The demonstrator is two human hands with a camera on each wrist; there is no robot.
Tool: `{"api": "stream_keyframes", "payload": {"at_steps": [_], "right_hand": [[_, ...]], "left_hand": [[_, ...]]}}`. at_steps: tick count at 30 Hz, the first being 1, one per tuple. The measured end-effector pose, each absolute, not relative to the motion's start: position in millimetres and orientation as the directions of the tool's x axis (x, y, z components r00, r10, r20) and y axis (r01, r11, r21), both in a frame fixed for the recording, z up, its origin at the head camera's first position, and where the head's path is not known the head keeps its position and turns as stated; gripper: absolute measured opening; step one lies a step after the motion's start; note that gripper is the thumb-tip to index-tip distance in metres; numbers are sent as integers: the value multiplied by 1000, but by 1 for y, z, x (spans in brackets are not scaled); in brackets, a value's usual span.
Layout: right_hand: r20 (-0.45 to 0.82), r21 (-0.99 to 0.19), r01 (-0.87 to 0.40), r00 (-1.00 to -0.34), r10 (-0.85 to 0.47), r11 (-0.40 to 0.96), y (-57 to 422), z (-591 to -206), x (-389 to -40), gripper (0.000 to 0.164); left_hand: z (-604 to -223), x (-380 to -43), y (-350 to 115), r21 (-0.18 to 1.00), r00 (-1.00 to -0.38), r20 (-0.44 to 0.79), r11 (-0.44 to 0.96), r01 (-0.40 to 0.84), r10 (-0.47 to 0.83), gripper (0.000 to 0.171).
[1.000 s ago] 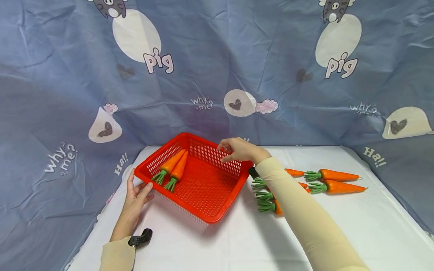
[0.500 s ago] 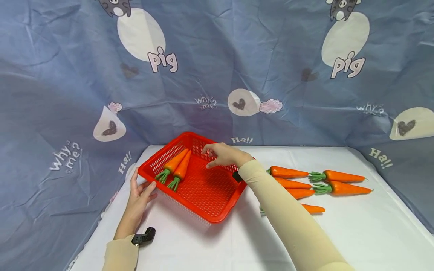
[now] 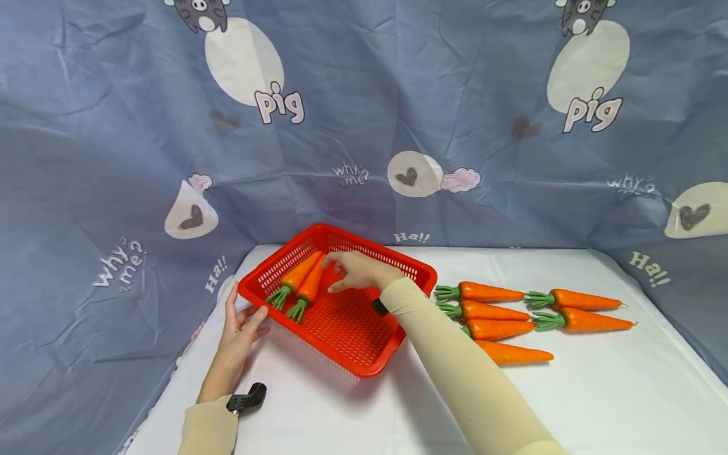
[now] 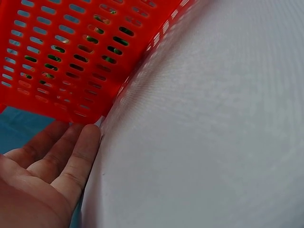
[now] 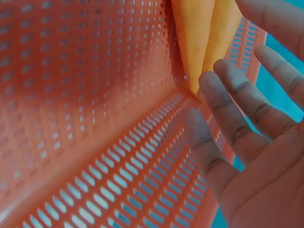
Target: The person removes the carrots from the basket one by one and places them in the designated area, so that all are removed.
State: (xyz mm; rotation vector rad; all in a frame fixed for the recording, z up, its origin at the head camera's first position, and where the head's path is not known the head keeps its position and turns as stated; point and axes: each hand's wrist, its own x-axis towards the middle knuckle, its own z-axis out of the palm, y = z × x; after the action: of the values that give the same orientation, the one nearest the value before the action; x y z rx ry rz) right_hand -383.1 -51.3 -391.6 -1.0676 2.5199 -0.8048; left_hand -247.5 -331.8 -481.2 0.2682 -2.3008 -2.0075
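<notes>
Inside the red plastic basket (image 3: 341, 316), two orange carrots with green tops lie side by side at the left; the nearer carrot (image 3: 309, 285) has its tip close to my right hand (image 3: 358, 270). That hand is over the basket with fingers spread and slightly bent, holding nothing; the right wrist view shows the fingers (image 5: 223, 95) apart beside the carrot tips. My left hand (image 3: 236, 332) rests against the basket's left corner, thumb by the rim. In the left wrist view its fairly straight fingers (image 4: 76, 161) touch the lower corner of the perforated wall.
Several carrots lie on the white tablecloth (image 3: 586, 385) right of the basket: a column with a carrot (image 3: 491, 291) at the back, partly hidden by my right sleeve, and two more beyond, including a carrot (image 3: 594, 320). A blue printed curtain (image 3: 364, 126) hangs behind.
My right hand has moved left and slightly down across the basket toward the two carrots inside, uncovering more carrots on the cloth. My left hand stays at the corner.
</notes>
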Motion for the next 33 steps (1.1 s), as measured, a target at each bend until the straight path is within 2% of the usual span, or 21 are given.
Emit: {"api": "stream_keyframes", "payload": {"at_steps": [7,15,24,33], "right_hand": [[-98,-565,-565,-678,-729,601,-65,-401,-381,57],[-130,-563,-554,-674,-728,613,-74,-408,-377,60],[-159,-494,-567,-687,-709,660,-88,-413,-379,63],[-169,-478,-608,-644,-746,634,-96,-417,-382,67]], "left_hand": [[-483,-248,-329,991,-982,-22,124,-46,-190,93],[-483,-249,-327,988,-984,-30,147,-56,-173,92],[-482,-247,-329,986,-982,-52,145,-79,-181,91],[-481,-247,-332,989,-981,-29,134,-55,-192,91]]}}
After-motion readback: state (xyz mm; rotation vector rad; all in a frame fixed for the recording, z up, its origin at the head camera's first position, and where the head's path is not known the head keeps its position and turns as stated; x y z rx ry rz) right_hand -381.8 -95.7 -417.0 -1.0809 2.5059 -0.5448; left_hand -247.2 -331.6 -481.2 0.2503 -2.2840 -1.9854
